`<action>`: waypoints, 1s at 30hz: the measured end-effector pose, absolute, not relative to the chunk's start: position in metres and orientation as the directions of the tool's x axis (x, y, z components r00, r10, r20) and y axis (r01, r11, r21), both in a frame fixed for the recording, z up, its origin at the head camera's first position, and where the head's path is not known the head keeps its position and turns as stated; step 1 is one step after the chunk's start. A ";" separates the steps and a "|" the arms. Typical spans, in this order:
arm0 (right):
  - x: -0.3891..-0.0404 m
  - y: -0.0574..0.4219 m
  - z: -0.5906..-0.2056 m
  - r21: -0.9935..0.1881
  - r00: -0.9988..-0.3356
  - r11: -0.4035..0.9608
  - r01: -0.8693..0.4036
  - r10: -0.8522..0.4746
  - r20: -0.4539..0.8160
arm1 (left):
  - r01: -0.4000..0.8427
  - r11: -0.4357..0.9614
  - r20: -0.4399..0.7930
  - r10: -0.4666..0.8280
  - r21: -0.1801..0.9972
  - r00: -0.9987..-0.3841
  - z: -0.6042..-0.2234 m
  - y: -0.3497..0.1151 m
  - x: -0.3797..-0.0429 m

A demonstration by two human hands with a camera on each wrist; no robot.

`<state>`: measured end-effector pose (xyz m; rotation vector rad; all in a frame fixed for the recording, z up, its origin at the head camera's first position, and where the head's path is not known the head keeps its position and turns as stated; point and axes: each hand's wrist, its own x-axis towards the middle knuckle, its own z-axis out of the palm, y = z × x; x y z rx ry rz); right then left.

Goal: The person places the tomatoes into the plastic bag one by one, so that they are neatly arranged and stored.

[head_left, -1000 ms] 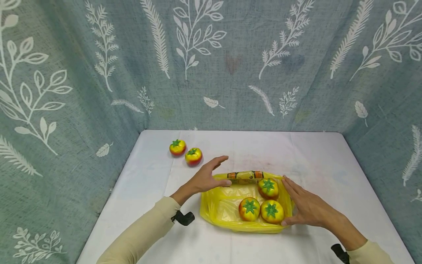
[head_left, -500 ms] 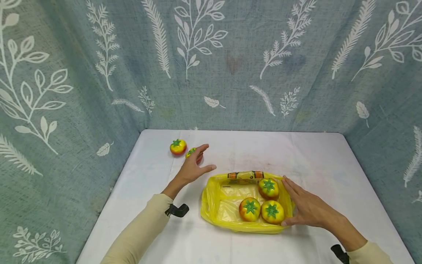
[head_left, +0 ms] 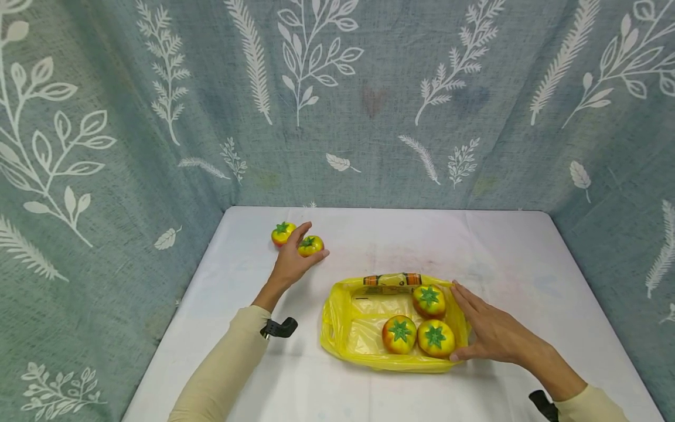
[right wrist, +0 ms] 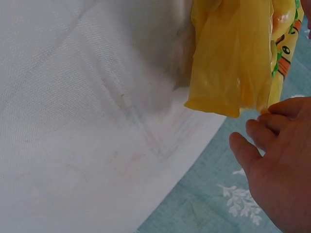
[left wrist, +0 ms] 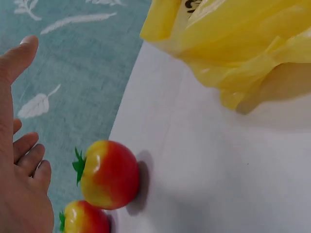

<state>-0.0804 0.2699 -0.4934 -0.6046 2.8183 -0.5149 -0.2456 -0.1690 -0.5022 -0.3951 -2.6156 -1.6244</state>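
Red-and-yellow toy tomatoes with green star-shaped tops appear in the head view. My left hand [head_left: 290,262] is at the nearer of two tomatoes on the back left of the table, its thumb and fingers spread either side of that tomato [head_left: 311,245]. In the left wrist view a gap shows between the hand [left wrist: 24,170] and the tomato [left wrist: 111,174]. A second tomato [head_left: 281,232] sits just behind, partly hidden by the fingers. At the right end of a yellow plastic bag [head_left: 337,328], my right hand [head_left: 498,331] rests with extended fingers touching its edge.
Three tomatoes [head_left: 435,337] lie in the right half of the bag, which is spread wide like a tray and has a printed far rim [head_left: 392,280]. A white cloth covers the table [head_left: 506,240]. Blue-green leaf-patterned curtains [head_left: 369,146] enclose the back and sides.
My left hand has moved from the bag's left rim back and leftward to the nearer loose tomato. The right hand has stayed at the bag's right end.
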 end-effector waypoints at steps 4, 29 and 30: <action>-0.080 0.270 -0.494 -0.378 -0.892 0.853 -0.360 -0.433 -0.130 | 0.227 0.393 0.184 0.145 0.891 -0.972 -0.507 -0.175 -0.251; -0.079 0.270 -0.495 -0.384 -0.893 0.849 -0.363 -0.435 -0.118 | 0.100 0.311 0.118 -0.037 0.945 -0.992 -0.543 -0.189 -0.255; -0.079 0.270 -0.495 -0.383 -0.893 0.849 -0.364 -0.435 -0.116 | 0.092 0.315 0.111 -0.043 0.945 -0.993 -0.544 -0.189 -0.255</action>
